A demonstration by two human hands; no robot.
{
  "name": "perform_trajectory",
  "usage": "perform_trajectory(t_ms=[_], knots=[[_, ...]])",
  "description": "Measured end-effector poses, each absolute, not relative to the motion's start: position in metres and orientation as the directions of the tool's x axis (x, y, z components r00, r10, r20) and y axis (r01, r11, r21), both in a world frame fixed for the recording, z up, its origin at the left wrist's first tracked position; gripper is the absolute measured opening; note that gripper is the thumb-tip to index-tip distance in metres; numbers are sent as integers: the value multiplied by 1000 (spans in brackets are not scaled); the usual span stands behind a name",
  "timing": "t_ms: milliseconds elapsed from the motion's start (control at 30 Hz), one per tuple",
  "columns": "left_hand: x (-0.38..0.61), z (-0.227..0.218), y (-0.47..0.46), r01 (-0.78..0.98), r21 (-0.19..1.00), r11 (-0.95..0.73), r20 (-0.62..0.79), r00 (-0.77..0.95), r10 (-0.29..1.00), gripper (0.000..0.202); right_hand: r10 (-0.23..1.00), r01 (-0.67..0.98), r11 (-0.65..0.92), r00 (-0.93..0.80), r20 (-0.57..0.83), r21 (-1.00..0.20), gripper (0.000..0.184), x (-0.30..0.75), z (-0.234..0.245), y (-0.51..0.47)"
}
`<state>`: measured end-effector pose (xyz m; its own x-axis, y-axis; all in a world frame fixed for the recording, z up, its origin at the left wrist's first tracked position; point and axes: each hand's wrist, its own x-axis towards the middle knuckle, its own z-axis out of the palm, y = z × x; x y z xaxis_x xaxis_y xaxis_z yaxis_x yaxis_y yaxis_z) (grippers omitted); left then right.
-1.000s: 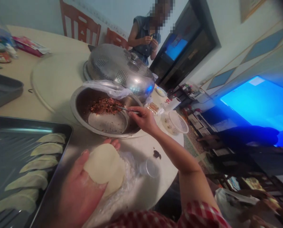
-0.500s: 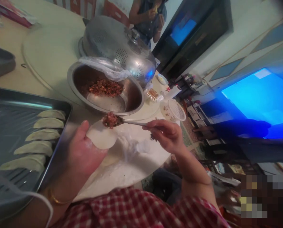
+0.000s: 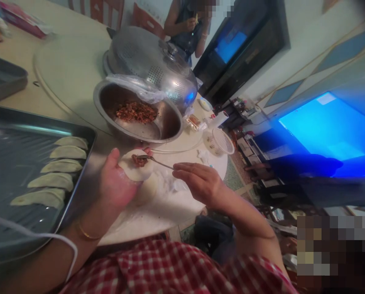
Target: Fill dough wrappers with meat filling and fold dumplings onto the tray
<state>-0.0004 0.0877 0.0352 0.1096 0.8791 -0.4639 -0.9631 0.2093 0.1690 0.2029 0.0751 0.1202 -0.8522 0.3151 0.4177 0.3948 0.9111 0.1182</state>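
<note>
A round white dumpling wrapper [image 3: 136, 174] lies across the palm and fingers of my left hand [image 3: 117, 185], which supports it from below with the thumb up at its left edge. My right hand [image 3: 199, 179] grips the handle of a metal spoon [image 3: 161, 163]. The spoon's bowl is turned over against the wrapper, and a lump of meat filling [image 3: 139, 161] sits under it on the dough. Just beyond, a steel bowl [image 3: 100, 98] holds more chopped filling [image 3: 136, 112]. To the left, several folded dumplings [image 3: 68, 152] lie in a row along the right side of a dark metal tray [image 3: 26, 163].
Behind the bowl stands a big upturned steel colander [image 3: 139, 53]. A plastic bag [image 3: 139, 90] hangs over the bowl's far rim. A white basket [image 3: 221, 142] sits at the table's right edge. A person [image 3: 185, 28] stands across the table. A white cord [image 3: 47, 235] crosses the near tray corner.
The spoon has come down and left onto the wrapper, and its filling now rests on the dough. My right hand has rolled over palm-down. Both hands are closer together.
</note>
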Motion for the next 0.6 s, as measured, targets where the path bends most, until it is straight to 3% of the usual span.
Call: perform_trajectory(t_ms=[233,400,600], knots=[[1,32,89,-968,114,222,-474,143,869,63,211,326,885,-917,337,333,27,195,137,63],[2,32,89,-965,114,237,-468,158,870,55,108,259,834,-943,316,487,16,188,137,59],[6,32,89,-955,141,259,-481,163,862,48,46,131,797,-987,157,589,11,177,133,58]])
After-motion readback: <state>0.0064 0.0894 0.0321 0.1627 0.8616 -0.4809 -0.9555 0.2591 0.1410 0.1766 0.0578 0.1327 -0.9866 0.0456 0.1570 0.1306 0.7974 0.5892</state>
